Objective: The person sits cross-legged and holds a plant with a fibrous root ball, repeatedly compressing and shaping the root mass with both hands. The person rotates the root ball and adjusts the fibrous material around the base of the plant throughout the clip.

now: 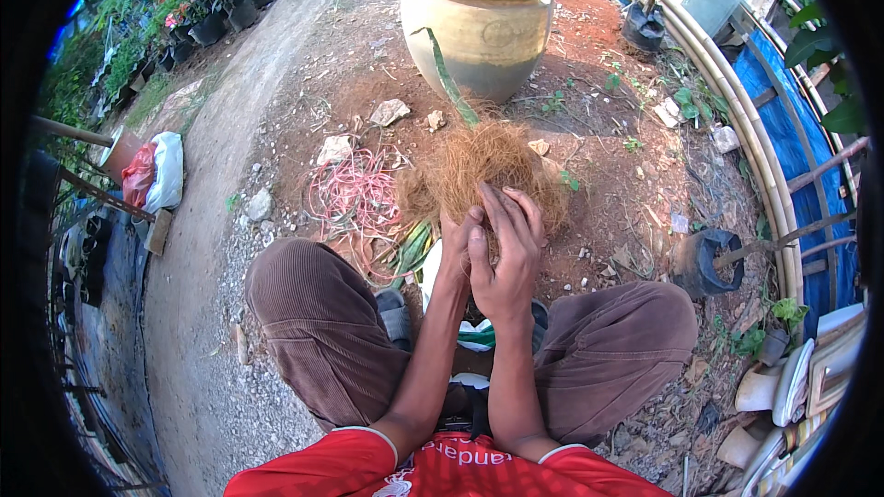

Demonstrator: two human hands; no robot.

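Note:
A shaggy bundle of brown coconut fibre [483, 158] is held up in front of me, with one long green snake plant leaf [448, 79] standing out of its top. My left hand [456, 247] grips the bundle from the left and below, its fingers mostly hidden by the fibre. Against the near right side, my right hand [508, 244] presses with bent fingers, its thumb close to the left one. Left of the bundle lies a tangle of pink raffia string [354, 198]. More striped green leaves [414, 248] lie beside my left wrist.
Beyond the bundle stands a large cream clay pot [479, 28]. Loose stones [389, 112] dot the reddish soil. Bamboo poles [750, 129] and a blue tarp [792, 156] line the right, near a black plant bag [707, 262]. Potted plants [210, 26] stand far left.

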